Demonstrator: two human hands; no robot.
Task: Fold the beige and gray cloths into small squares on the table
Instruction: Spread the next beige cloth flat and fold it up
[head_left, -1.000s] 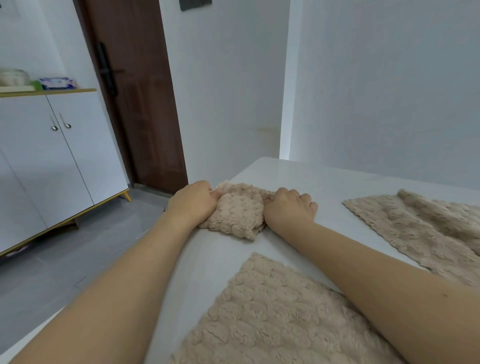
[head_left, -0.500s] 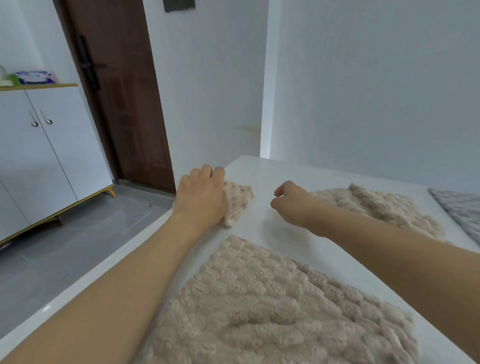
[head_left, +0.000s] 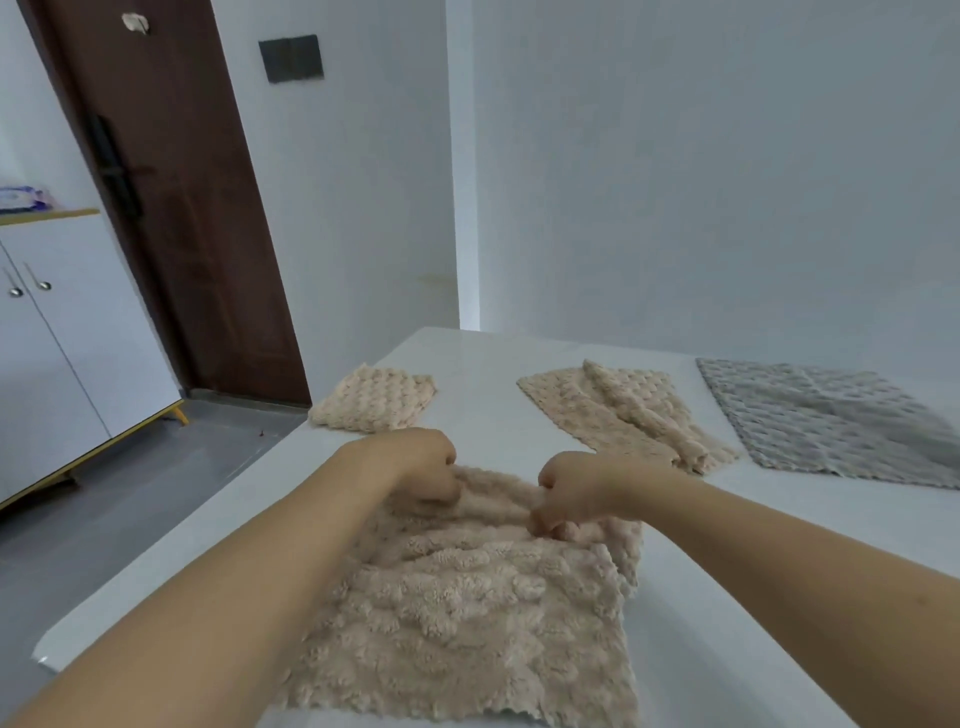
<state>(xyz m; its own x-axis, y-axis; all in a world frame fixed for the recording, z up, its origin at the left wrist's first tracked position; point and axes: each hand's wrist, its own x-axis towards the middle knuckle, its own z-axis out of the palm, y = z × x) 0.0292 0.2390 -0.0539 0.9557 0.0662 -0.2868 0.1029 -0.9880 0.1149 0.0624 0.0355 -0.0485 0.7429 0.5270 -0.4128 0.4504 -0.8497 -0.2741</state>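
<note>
Both hands have left the folded beige square (head_left: 373, 399), now upper centre-left on the table (head_left: 779, 545). Left hand (head_left: 421, 467) and right hand (head_left: 563, 491) pinch the far edge of the near beige cloth (head_left: 467, 613), frame centre. Rumpled beige cloth (head_left: 623, 415) and gray cloth (head_left: 831, 421) lie upper right.

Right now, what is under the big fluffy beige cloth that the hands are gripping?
The large beige textured cloth lies on the white table; only bare tabletop shows around it. Both hands, left and right, bunch its far edge. Whatever lies beneath stays covered.
</note>
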